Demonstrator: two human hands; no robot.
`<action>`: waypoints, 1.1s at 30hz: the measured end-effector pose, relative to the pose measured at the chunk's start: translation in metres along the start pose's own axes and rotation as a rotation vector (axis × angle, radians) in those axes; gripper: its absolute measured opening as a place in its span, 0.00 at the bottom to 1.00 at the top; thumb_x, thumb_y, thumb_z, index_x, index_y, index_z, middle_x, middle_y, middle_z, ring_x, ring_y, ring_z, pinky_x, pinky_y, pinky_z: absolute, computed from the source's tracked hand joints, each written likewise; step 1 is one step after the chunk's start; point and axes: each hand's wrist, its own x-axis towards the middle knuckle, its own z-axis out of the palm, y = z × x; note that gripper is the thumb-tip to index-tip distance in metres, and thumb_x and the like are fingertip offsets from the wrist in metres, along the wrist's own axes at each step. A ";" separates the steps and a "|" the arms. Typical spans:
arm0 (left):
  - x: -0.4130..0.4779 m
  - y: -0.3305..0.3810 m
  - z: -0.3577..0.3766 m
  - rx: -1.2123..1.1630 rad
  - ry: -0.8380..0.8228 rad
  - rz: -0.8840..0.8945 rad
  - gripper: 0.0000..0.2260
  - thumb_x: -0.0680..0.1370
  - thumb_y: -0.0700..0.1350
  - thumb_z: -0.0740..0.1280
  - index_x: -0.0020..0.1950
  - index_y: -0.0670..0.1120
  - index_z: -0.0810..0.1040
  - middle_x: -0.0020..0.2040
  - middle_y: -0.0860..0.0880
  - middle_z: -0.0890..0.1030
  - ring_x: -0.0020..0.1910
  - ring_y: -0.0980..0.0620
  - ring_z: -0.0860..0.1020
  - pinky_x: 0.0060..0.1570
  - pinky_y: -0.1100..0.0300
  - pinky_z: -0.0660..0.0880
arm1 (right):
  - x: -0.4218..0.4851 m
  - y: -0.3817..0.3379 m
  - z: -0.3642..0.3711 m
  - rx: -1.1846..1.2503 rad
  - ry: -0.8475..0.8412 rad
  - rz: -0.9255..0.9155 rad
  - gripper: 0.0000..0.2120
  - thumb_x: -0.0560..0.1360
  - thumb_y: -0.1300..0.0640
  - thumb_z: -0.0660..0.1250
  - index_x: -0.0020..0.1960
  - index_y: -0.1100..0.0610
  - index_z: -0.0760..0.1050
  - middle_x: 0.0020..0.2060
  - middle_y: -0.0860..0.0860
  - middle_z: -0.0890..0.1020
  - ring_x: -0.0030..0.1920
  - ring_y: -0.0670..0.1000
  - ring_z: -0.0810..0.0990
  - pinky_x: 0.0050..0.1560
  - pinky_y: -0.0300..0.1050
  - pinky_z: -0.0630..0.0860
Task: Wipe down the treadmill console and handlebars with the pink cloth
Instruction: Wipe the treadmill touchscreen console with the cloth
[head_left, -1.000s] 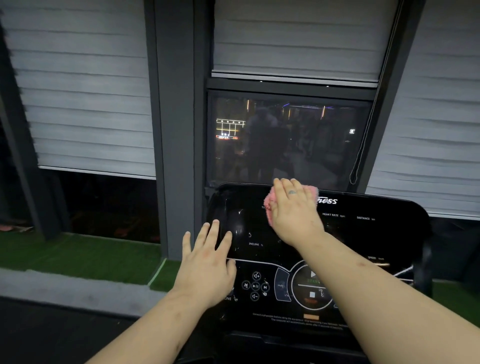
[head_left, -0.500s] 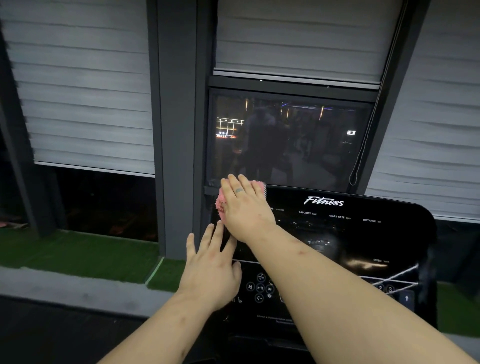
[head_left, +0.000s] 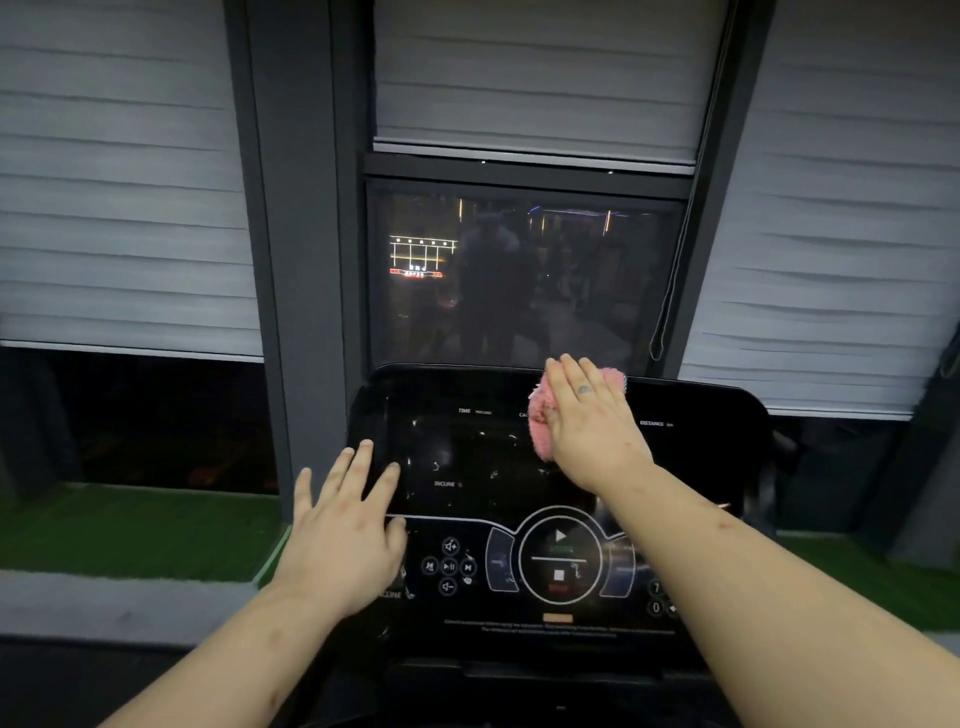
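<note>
The black treadmill console (head_left: 467, 452) fills the lower centre, with a dark glossy screen above and round control buttons (head_left: 560, 561) below. My right hand (head_left: 592, 426) presses the pink cloth (head_left: 540, 421) flat against the upper middle of the screen, near the top edge; the cloth shows at the hand's left side and past the fingertips. My left hand (head_left: 343, 530) lies flat with fingers spread on the console's left edge, holding nothing. The handlebars are not clearly visible.
Behind the console a dark window (head_left: 519, 275) reflects lights, framed by dark grey posts (head_left: 301, 260) and grey blinds (head_left: 119, 182). A blind cord (head_left: 665, 312) hangs at the right. Green artificial turf (head_left: 130, 530) runs along the floor to the left.
My right hand has swept the cloth along the top of the screen, first left to the upper left corner, then back right to the upper middle. The left hand has stayed in place.
</note>
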 end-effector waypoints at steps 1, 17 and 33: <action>0.000 0.002 0.000 -0.002 0.001 -0.009 0.29 0.84 0.59 0.53 0.85 0.55 0.52 0.85 0.47 0.42 0.84 0.48 0.41 0.80 0.39 0.40 | -0.003 0.011 0.000 -0.001 0.000 0.016 0.30 0.87 0.50 0.47 0.85 0.52 0.40 0.84 0.50 0.44 0.83 0.52 0.40 0.81 0.51 0.37; 0.009 0.039 0.002 0.014 0.028 0.050 0.28 0.84 0.58 0.53 0.84 0.55 0.52 0.85 0.47 0.44 0.84 0.47 0.42 0.80 0.38 0.39 | -0.081 0.032 0.057 0.093 0.110 0.201 0.30 0.85 0.47 0.41 0.84 0.58 0.48 0.84 0.56 0.52 0.84 0.57 0.47 0.82 0.59 0.52; 0.011 0.013 0.015 -0.039 0.074 0.066 0.29 0.83 0.57 0.55 0.84 0.55 0.53 0.85 0.48 0.46 0.84 0.49 0.42 0.80 0.38 0.42 | -0.061 -0.089 0.080 0.131 0.104 0.025 0.29 0.86 0.52 0.52 0.85 0.57 0.48 0.84 0.53 0.50 0.84 0.56 0.47 0.82 0.60 0.47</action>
